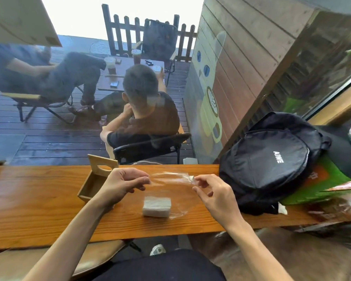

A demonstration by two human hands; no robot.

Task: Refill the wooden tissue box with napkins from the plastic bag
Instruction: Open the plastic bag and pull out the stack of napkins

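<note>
Item: clear plastic bag (170, 191), mouth pinched at 9 o'clock by left hand (123, 184) and 3 o'clock by right hand (215, 194). Contents: napkin stack (156, 206). Wooden tissue box (93, 182), open, at 9 o'clock of the bag on the wooden counter (39, 199).

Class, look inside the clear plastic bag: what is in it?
A white stack of napkins lies at the bottom of the plastic bag. Its underside and the napkin count cannot be seen.

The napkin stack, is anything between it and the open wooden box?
Yes: the napkin stack lies inside the clear plastic bag, whose mouth both hands, left hand and right hand, pinch. The left hand hangs over the path to the wooden tissue box.
</note>
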